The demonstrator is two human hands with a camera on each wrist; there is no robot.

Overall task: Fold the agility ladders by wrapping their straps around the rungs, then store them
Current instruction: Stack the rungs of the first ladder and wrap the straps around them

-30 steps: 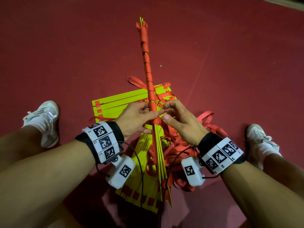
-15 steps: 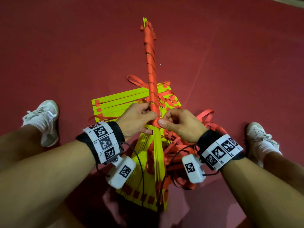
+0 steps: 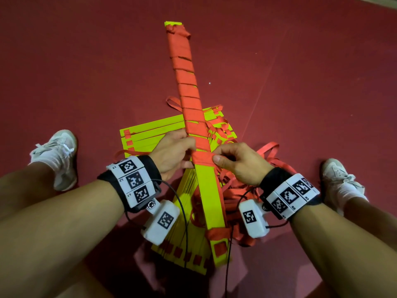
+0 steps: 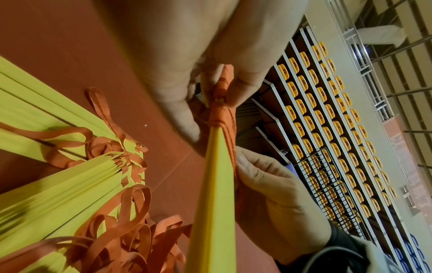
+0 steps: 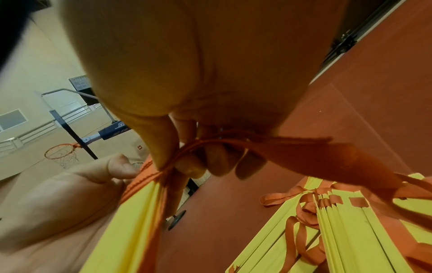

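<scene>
A bundle of yellow rungs (image 3: 209, 196) slants up from my lap, its far half bound in orange strap windings (image 3: 188, 91). My left hand (image 3: 174, 153) grips the bundle at the lowest winding, thumb and fingers round it (image 4: 217, 96). My right hand (image 3: 234, 160) pinches the orange strap (image 5: 210, 142) against the bundle's right edge, just below the last turn. The loose strap runs off to the right from that pinch. More yellow rungs (image 3: 150, 132) and tangled orange straps (image 3: 266, 151) lie on the floor beneath.
Red sports floor (image 3: 86, 61) all round. My two white shoes (image 3: 57, 151) (image 3: 339, 181) rest on either side of the pile. The wrist views show a basketball hoop (image 5: 61, 153) and rows of orange stand seats (image 4: 327, 120) far off.
The bundle has turned about its length, so its broad wrapped face now points up. My right hand has brought the strap across to the right edge. Both hands stay at the lowest winding.
</scene>
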